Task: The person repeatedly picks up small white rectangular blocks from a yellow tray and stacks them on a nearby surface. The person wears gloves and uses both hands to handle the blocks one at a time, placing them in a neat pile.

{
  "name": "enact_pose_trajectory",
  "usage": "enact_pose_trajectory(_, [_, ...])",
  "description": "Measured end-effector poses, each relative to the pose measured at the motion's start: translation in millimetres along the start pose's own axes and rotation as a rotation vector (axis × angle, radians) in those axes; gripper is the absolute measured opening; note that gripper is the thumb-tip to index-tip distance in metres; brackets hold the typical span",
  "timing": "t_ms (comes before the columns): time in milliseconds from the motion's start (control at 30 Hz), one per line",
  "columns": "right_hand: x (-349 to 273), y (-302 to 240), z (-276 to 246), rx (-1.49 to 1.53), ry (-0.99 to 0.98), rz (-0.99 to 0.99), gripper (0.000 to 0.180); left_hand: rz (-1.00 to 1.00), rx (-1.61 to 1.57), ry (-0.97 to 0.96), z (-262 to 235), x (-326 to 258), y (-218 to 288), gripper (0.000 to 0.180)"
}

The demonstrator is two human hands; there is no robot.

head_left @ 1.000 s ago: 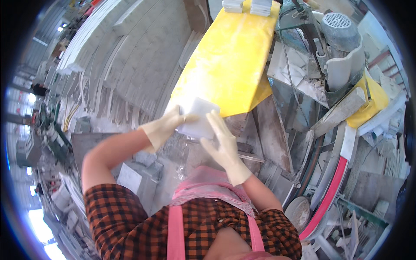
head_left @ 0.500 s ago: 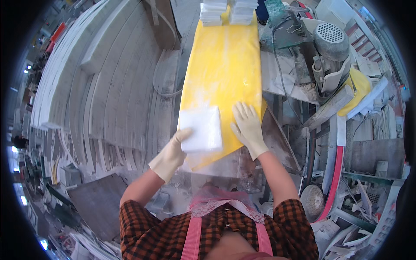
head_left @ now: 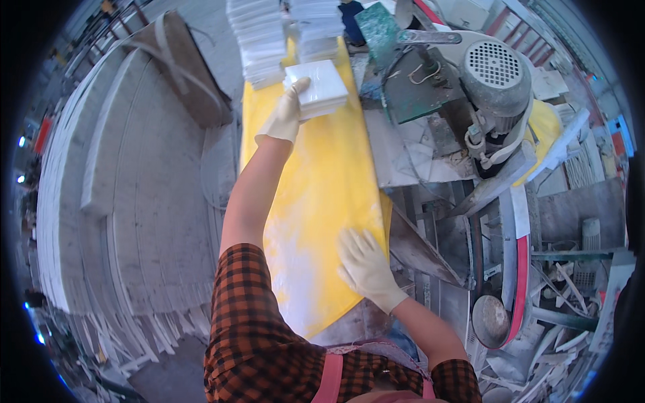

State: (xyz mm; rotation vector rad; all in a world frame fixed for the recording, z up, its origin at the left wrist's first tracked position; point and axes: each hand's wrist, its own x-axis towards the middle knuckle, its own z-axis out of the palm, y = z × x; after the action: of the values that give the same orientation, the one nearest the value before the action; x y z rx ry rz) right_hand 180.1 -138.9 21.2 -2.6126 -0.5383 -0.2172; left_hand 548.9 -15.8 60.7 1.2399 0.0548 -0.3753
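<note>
My left hand (head_left: 287, 113), in a pale rubber glove, stretches to the far end of the table and grips a small stack of white square tiles (head_left: 321, 84). Its thumb lies over the top tile; the other fingers are hidden beneath or behind. Just beyond stand tall piles of similar white pieces, a left stack (head_left: 256, 43) and a right stack (head_left: 317, 27). My right hand (head_left: 366, 265), gloved too, rests flat with fingers spread on the yellow cover (head_left: 316, 195) near the right edge. Nothing is in it.
Grey-white stone slabs (head_left: 161, 181) lean in rows on the left. At the right stands a dusty machine with a motor (head_left: 497, 70) and a green plate (head_left: 426, 94). A red-edged curved strip (head_left: 519, 289) and scrap pieces (head_left: 564, 336) lie at lower right.
My left hand has carried the white tiles from the near end of the yellow cover to the far stacks. My right hand stays on the cover near its right edge. The view has shifted forward.
</note>
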Motion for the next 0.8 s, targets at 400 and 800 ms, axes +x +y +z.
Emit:
enact_pose_trajectory(400, [3.6,-7.5,-10.3,0.056,-0.061,0.066,0.057,-0.056,0.237,0.069,-22.3,66.6,-7.6,0.063])
enact_pose_trajectory(800, [3.4,-7.2,-8.6,0.033,-0.025,0.049,0.060,0.225,0.592,-0.021,-41.7,110.3,-19.1,0.045])
